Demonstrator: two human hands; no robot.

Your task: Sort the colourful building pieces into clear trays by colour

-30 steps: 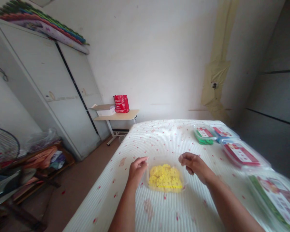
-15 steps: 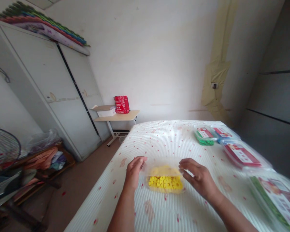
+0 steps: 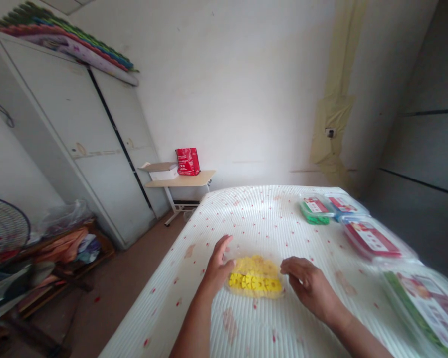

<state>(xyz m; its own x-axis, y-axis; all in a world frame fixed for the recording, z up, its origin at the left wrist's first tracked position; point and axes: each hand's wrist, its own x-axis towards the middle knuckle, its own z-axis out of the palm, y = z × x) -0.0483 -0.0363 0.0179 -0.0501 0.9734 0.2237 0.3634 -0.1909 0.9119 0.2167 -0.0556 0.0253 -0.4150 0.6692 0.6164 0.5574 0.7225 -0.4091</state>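
Observation:
A clear plastic box (image 3: 255,294) stands on the patterned cover, filled with yellow flower-shaped pieces (image 3: 256,282). Its clear lid (image 3: 256,263) lies over the box, covering the far part of the pieces; whether its near edge is seated I cannot tell. At the box's left side is my left hand (image 3: 217,268), thumb against the lid's edge and fingers stretched apart beyond it. My right hand (image 3: 308,283) has its fingers bent together at the right edge of the lid; the fingertips are partly hidden.
Along the right side sit lidded boxes: a green one (image 3: 314,208), a blue one (image 3: 345,204), a red one (image 3: 375,238) and a larger green one (image 3: 429,308). Farther back, a small table (image 3: 197,179) carries a red bag (image 3: 187,161). A fan (image 3: 5,228) stands at left.
The lid has come down lower over the box. My left hand has moved slightly right, its fingers spreading apart. My right hand has shifted a little down and right.

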